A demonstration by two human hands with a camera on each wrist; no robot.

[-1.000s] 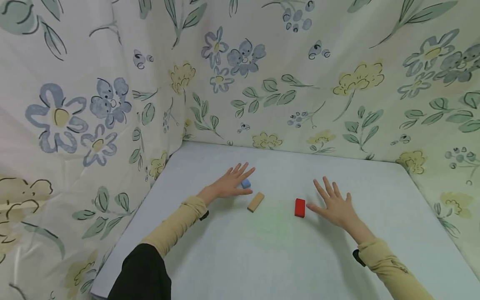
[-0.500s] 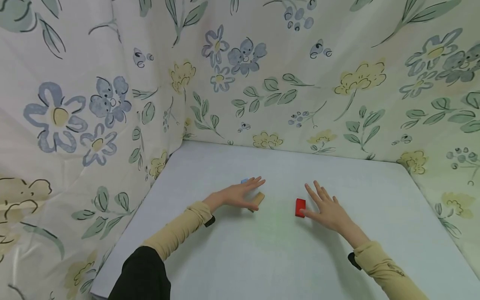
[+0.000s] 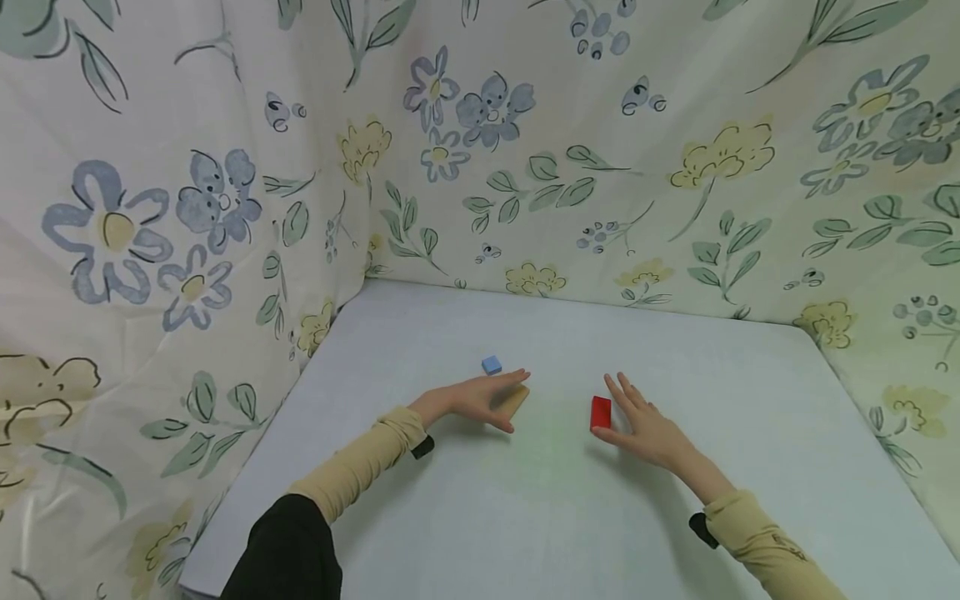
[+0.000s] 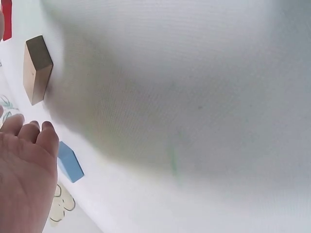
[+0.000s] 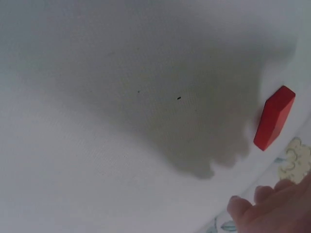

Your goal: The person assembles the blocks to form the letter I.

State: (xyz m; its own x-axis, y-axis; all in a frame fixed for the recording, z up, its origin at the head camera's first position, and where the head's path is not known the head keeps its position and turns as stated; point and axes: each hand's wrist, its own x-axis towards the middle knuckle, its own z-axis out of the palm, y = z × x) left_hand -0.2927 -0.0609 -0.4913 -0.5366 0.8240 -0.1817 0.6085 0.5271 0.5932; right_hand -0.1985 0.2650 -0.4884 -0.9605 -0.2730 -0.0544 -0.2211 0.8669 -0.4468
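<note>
In the head view my left hand point(image 3: 476, 398) hovers over a natural wooden block point(image 3: 514, 402), thumb and fingers apart, hiding part of it. The left wrist view shows a gap between that hand's fingers and the wooden block point(image 4: 38, 70). A small blue block point(image 3: 491, 365) lies just beyond the left hand. On the right, my right hand point(image 3: 651, 432) reaches beside a red rectangular block point(image 3: 601, 412), its thumb near the block's front end and its fingers extended past the right side. In the right wrist view the red block point(image 5: 274, 118) stands apart from the visible fingers.
All the blocks lie on a white tabletop point(image 3: 555, 517). A pale curtain point(image 3: 525, 167) with a flower and leaf print hangs along the back and sides of the table.
My left hand has moved right and toward me, from beside the blue block to over the wooden one, uncovering the blue block. My right hand has moved left, closer to the red block.
</note>
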